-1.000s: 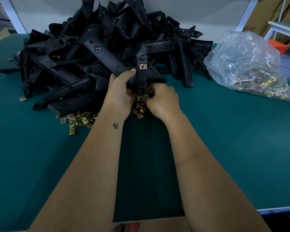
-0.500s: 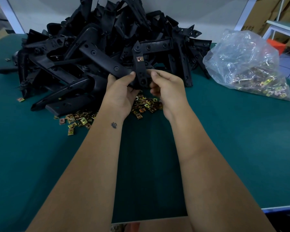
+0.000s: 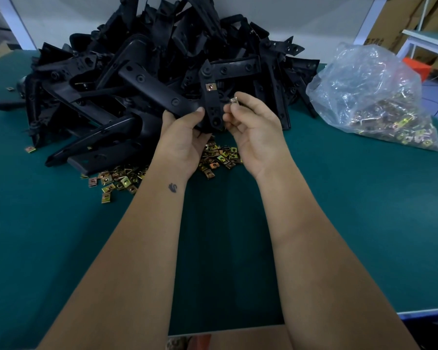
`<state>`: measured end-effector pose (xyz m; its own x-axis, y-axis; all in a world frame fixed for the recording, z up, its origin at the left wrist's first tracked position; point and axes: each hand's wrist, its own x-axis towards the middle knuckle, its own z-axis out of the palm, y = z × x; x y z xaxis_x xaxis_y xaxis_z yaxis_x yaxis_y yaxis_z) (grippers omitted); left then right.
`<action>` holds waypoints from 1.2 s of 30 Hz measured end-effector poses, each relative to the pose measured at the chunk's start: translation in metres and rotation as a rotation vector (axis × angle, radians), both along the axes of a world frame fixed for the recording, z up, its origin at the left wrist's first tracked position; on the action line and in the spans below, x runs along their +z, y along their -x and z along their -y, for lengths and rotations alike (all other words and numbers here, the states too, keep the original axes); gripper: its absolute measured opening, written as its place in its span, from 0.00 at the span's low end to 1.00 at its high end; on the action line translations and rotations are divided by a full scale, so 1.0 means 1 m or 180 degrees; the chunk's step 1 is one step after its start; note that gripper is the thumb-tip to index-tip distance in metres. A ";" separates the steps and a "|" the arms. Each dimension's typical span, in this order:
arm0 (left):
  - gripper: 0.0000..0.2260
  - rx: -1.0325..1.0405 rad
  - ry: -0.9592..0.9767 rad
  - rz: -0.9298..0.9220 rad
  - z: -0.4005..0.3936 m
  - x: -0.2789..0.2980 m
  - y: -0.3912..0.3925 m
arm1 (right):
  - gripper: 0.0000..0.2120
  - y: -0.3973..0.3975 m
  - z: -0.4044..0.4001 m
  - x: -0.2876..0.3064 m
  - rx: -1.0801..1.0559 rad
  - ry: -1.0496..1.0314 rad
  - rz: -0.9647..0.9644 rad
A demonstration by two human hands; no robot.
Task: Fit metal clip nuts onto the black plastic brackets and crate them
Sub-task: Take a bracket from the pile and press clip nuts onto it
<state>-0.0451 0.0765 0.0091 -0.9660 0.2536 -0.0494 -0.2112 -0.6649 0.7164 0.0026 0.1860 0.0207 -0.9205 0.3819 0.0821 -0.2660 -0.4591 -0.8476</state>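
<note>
My left hand grips a black plastic bracket upright above the table, thumb across its lower part. One brass-coloured clip nut sits fitted on the bracket's upper half. My right hand pinches a second clip nut between thumb and fingertips, just right of the bracket and apart from it. Loose clip nuts lie scattered on the green table under my hands.
A tall heap of black brackets fills the back of the table. A clear plastic bag of clip nuts lies at the right. More loose nuts lie at the left of my wrist. Cardboard boxes stand behind the table.
Both hands rose from the loose nuts with the bracket. My right hand came away from the bracket's lower end and now shows a clip nut pinched beside it.
</note>
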 end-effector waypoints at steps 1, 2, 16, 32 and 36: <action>0.13 0.0004 -0.0037 0.0007 0.000 0.000 0.000 | 0.08 0.000 0.000 -0.001 -0.0041 -0.0069 -0.0017; 0.13 0.0006 -0.0079 0.0016 0.000 0.000 0.000 | 0.07 0.000 -0.001 -0.001 -0.0074 -0.0121 -0.0024; 0.14 -0.0130 -0.0290 -0.0152 0.002 0.001 -0.001 | 0.05 -0.002 0.001 -0.001 -0.0165 -0.0375 0.0241; 0.16 -0.0182 -0.0077 -0.0466 0.002 -0.001 -0.003 | 0.08 -0.002 0.003 -0.002 -0.0291 -0.0671 0.0257; 0.20 -0.0236 -0.0065 -0.0523 0.000 -0.002 -0.004 | 0.07 -0.002 0.006 -0.001 -0.0326 -0.0377 0.0222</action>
